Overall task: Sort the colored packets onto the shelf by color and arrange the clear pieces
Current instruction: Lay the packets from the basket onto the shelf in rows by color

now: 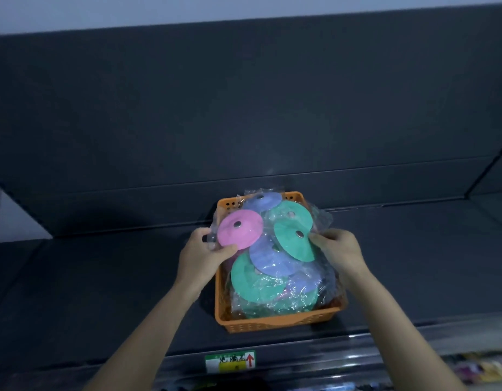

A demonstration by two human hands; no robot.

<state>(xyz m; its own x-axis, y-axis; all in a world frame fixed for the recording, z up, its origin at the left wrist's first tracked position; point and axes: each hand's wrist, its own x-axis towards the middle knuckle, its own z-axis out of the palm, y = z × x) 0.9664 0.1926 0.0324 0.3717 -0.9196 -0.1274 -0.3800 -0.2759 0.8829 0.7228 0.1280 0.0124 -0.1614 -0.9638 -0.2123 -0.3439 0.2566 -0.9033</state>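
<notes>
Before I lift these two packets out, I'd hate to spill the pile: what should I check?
1. Left grip holds pink packet: ok.
2. Right grip pinches green packet: ok.
3. Wraps free of neighbouring packets: cannot tell.
4. Orange basket resting on shelf: ok.
5. Colours sorted: not ok, purple packet and others mixed in basket.

Orange basket (275, 323); pink, green, lilac packets (240, 228)
</notes>
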